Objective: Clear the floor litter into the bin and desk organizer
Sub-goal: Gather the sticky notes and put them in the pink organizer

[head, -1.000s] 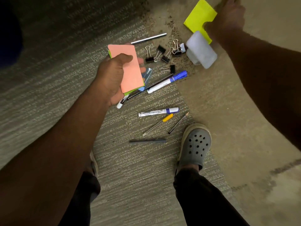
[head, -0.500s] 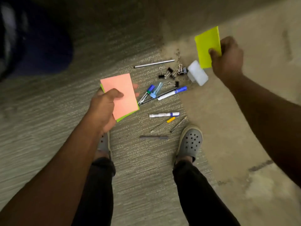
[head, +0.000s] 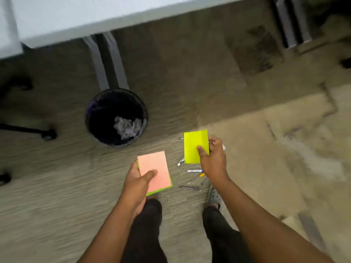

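left hand: the left hand [head: 139, 184] gripped a stack of sticky notes [head: 154, 172], pink sheet on top, green edge showing below; thumb pressed on the pink face, fingers under the stack.
right hand: the right hand [head: 212, 160] pinched a yellow note pad [head: 193, 146] by its right side, thumb on the front, fingers behind; pad held upright above the floor.
feet: a grey clog [head: 214, 195] on the right foot sat just beside the litter; dark trouser legs below.
litter near feet: pens [head: 190, 187] and a blue-capped marker [head: 194, 170] lay on the carpet between the two hands and the clog, with a small yellow-tipped item [head: 201, 175] next to them. Frame was motion-blurred, so the count was unclear, probably five or six pieces.
litter behind pad: more bits partly hidden by the yellow pad and right hand; could not tell what they were.
bin: the black bin [head: 116, 117] stood on the carpet beyond the left hand, near the desk legs, with crumpled paper [head: 127, 127] inside.
desk: the pale desk edge [head: 114, 18] ran across the top of the view; no organizer visible.
progress: early to middle, judged. Some paper already binned, both pads lifted off the floor but not yet put away.
left to do: place the pads, then collect pens, marker and the hidden bits.
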A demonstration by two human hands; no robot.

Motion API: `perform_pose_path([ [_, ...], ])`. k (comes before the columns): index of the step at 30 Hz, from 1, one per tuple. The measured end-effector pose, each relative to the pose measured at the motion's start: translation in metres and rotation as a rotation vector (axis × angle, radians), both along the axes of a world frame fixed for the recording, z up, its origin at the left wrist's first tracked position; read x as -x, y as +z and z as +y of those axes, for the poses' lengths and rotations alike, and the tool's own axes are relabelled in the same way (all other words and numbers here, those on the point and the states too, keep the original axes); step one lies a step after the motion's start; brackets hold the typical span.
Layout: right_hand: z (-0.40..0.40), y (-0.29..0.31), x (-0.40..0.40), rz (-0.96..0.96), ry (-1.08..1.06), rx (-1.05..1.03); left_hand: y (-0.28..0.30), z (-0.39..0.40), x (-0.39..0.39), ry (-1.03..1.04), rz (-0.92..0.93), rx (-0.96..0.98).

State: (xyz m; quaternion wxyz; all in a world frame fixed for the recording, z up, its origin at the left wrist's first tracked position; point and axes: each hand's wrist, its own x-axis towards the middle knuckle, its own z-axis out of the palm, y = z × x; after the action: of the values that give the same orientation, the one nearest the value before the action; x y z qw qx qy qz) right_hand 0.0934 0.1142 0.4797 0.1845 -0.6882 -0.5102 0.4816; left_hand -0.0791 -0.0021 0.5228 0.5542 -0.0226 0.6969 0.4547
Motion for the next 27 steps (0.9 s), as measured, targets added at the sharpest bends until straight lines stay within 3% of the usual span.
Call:
perform_pose_path([
  [6,-0.008,0.137,0.035,-0.001,0.062,-0.045,0.106,-0.021,0.052,-0.079,0.076,-0.017],
  [11,-0.006,0.212,0.073,0.015,0.092,-0.123,0.181,-0.01,0.105,-0.14,0.087,-0.11],
  [18,0.021,0.267,0.132,0.129,0.099,-0.191,0.236,0.036,0.172,-0.046,0.11,-0.224],
  [27,0.115,0.304,0.208,0.305,0.146,-0.155,0.248,0.121,0.226,0.108,0.101,-0.292],
])
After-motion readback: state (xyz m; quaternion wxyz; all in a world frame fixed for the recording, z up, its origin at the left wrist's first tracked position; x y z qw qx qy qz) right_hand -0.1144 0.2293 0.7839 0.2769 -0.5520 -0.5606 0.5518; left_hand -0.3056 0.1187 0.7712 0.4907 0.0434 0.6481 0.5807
